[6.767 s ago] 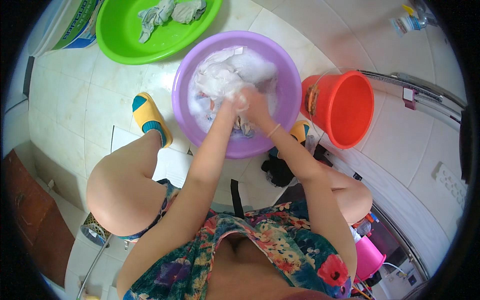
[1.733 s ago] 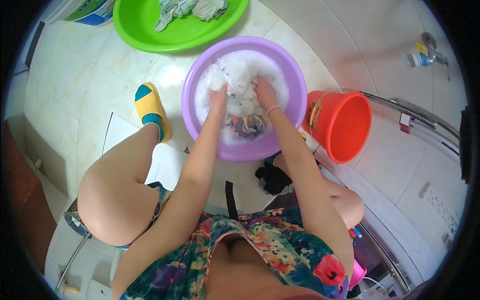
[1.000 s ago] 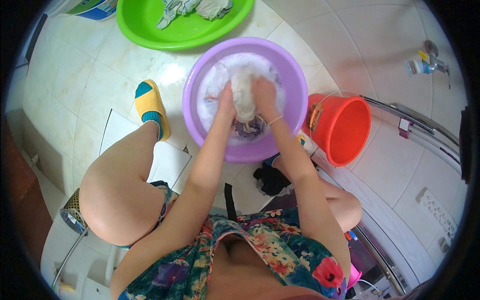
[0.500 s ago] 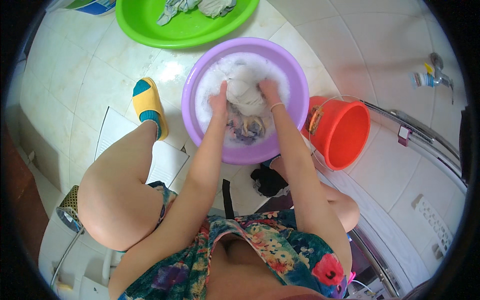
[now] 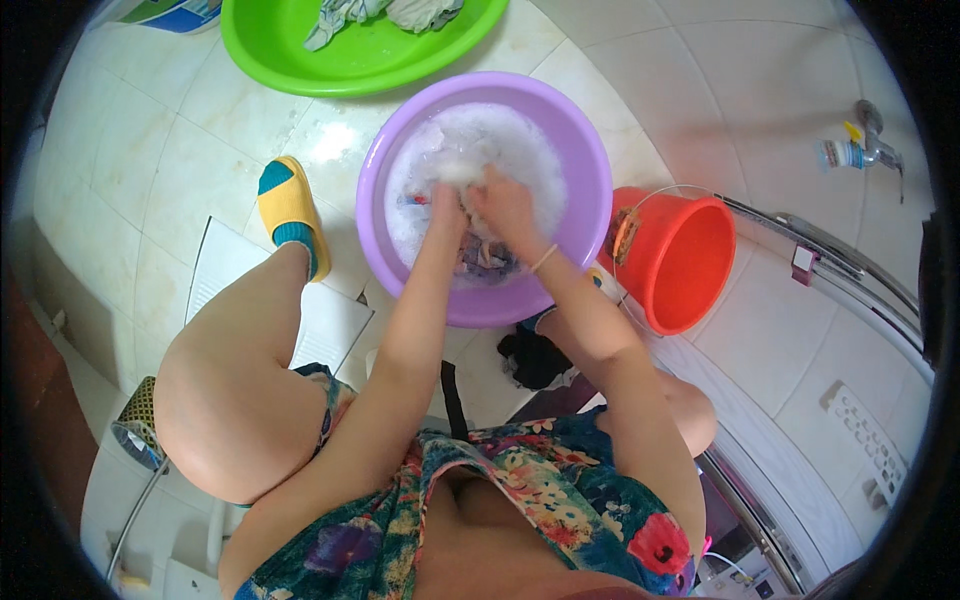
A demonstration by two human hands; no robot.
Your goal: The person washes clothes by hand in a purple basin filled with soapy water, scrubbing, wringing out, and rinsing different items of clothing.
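Note:
A purple basin [image 5: 590, 190] holds soapy water under a thick layer of white foam [image 5: 530, 140]. My left hand [image 5: 449, 208] and my right hand [image 5: 505, 207] are close together at its middle, closed on a wet white cloth [image 5: 462, 168] that is mostly sunk in the suds. Foam covers the left fingertips; the right fingers curl inward. Nearer to me, darker patterned clothes [image 5: 487, 258] soak below my wrists. A small red and blue patch shows through the foam left of my left hand. A thin band circles my right wrist.
Beyond the basin sits a green tub [image 5: 380, 75] with wet clothes [image 5: 425, 12]. A red bucket [image 5: 690, 265] stands close on the right, a brush-like thing on its near side. A black cloth [image 5: 535, 358] lies below the basin. A tap [image 5: 873, 140] juts from the right wall.
My hands have come together from the two sides of the white cloth, the right one moving left and nearer. The cloth, bunched and plainly visible before, is now mostly under foam.

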